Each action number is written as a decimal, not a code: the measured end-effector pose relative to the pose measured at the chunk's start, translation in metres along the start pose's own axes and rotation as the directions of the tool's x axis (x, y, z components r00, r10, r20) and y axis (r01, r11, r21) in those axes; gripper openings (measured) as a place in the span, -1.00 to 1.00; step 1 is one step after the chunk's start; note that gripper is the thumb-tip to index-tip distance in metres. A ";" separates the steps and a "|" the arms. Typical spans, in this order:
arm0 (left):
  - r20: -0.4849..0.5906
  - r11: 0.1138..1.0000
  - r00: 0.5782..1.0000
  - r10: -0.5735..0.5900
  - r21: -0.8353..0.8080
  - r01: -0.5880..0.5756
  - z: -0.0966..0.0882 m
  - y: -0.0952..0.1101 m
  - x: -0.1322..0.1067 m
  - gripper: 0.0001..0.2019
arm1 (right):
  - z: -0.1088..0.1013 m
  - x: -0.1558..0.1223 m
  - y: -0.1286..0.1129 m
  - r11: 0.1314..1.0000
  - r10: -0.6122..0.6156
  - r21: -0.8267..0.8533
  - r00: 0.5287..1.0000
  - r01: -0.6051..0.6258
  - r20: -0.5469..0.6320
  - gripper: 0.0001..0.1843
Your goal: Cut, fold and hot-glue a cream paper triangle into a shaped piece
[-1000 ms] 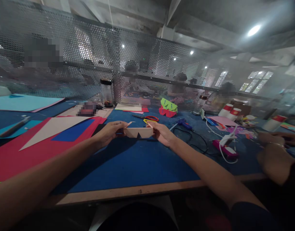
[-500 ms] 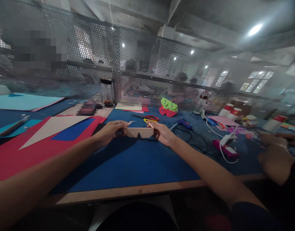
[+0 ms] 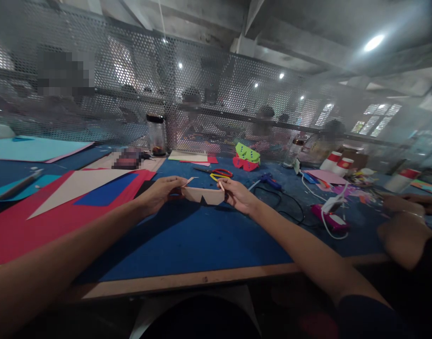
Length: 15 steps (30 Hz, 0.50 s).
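Note:
A pair of pale paper glasses (image 3: 203, 196), with a V-shaped nose notch, is held up above the blue table (image 3: 195, 245). My left hand (image 3: 165, 192) pinches its left end, where a folded side strip stands up. The other folded end is gripped between the fingers of my right hand (image 3: 239, 194). Just beyond the hands lie scissors (image 3: 221, 174) with red and yellow handles. Farther back stand green paper glasses (image 3: 248, 153) and red paper glasses (image 3: 244, 164), set close together. A blue glue gun (image 3: 271, 181) rests to the right.
Red sheets (image 3: 71, 212) of card cover the left side, with beige and blue pieces on top. A glass jar (image 3: 156, 135) stands by the perforated metal screen (image 3: 209, 94). On the right are a pink power strip (image 3: 331, 218), cables, paper cups (image 3: 343, 167) and another person's hands (image 3: 401, 226).
The pale paper glasses have tilted very slightly between my hands, which stay almost in place. Little else differs.

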<state>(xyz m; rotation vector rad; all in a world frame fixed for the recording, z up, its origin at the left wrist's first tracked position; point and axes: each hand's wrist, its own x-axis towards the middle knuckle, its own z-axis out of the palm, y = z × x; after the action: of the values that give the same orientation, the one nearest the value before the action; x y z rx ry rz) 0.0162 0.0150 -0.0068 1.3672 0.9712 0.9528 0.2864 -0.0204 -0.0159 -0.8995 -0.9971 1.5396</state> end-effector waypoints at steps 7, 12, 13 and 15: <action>-0.001 1.000 1.000 -0.005 0.020 0.005 -0.001 0.000 0.000 -0.70 | -0.003 0.000 -0.002 0.997 0.001 -0.076 0.999 0.002 0.043 -0.69; 0.002 1.000 1.000 -0.009 0.011 0.009 -0.001 -0.001 0.001 -0.67 | -0.008 0.004 -0.002 0.996 -0.019 -0.092 0.999 0.021 0.031 -0.69; 0.003 1.000 1.000 -0.010 0.008 0.010 -0.001 -0.001 0.001 -0.67 | -0.009 0.005 -0.001 0.995 -0.022 -0.092 0.999 0.025 0.025 -0.67; 0.006 1.000 1.000 -0.010 0.003 0.010 -0.001 -0.001 0.002 -0.65 | -0.011 0.007 -0.001 0.995 -0.026 -0.092 0.999 0.028 0.018 -0.63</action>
<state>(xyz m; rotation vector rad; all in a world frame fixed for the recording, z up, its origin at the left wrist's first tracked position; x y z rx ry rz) 0.0154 0.0169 -0.0080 1.3659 0.9743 0.9394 0.2960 -0.0118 -0.0197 -0.9345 -1.0958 1.4906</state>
